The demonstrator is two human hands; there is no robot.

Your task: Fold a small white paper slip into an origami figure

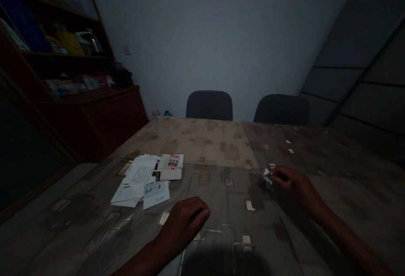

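Observation:
My right hand (289, 180) is over the right half of the table, its thumb and fingers pinched on a small crumpled piece of white paper (267, 176). Nearer to me, my left hand (190, 218) rests on the tablecloth with its fingers loosely curled and the thumb alongside; nothing shows in it, though the palm side faces down. To its upper left lies a loose pile of white papers (139, 179), some printed and one with handwriting (156, 194). On the pile's right side is a card with a red-topped picture (173, 162).
A patterned cloth covers the wide table (218, 149). Two dark chairs, one at the middle (209, 104) and one to the right (281, 108), stand at its far edge. On the left is a dark red cabinet (110, 113) with loaded shelves. The room is dim.

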